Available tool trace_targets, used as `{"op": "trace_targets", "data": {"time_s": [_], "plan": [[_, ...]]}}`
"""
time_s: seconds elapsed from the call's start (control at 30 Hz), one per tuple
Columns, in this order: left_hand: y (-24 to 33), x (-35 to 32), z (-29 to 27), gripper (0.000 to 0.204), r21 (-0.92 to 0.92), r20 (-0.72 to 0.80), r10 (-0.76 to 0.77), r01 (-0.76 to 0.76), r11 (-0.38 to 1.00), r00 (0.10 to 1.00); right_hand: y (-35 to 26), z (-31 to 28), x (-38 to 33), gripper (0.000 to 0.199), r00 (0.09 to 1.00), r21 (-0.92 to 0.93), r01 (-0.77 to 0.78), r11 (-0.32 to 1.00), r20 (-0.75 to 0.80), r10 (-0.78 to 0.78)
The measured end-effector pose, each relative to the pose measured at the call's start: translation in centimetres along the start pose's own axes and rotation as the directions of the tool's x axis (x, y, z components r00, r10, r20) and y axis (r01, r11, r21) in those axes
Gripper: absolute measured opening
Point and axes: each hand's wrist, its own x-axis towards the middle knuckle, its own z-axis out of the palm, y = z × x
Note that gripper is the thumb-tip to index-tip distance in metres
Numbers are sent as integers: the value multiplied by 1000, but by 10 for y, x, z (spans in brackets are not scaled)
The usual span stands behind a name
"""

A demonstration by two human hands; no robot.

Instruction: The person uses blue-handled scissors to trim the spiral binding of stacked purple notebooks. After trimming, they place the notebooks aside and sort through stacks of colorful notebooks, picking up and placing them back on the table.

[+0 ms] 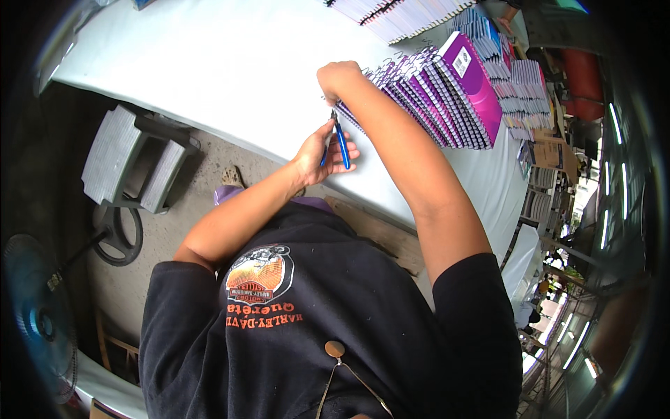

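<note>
A pair of pliers [344, 150] with blue handles rests across the fingers of my left hand [312, 155], its handles slightly spread. The jaws point away from me, to the front end of a row of spiral notebooks [433, 98] with purple covers. My right hand [339, 79] reaches over that end, back of the hand up and fingers curled down beside the plier tips. What its fingers pinch is hidden beneath the hand. The notebooks stand on edge in a tight row, with loose wire coil ends sticking up along the top.
The notebooks stand on a table with a white cover [209, 63]. More notebook stacks [520, 98] fill its right side, and another stack [401, 17] lies at the far edge. Left on the floor are a grey plastic step stool [118, 153] and a fan [45, 321].
</note>
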Motion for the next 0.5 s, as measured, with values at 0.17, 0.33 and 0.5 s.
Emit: {"op": "trace_targets", "data": {"time_s": [0.17,0.33,0.5], "plan": [[9,11,-3,45,2,37,6,-6,1000,999,-7,3,13,19,999,-6,30,1000,26,-30],[11,5,-4,46,1,16,-66,66,998,998,-7,3,17,30,998,-8,57,998,10,-57],[14,6,-5,47,74,8,-52,51,996,999,-1,5,29,28,990,62,62,996,125,-70]]}}
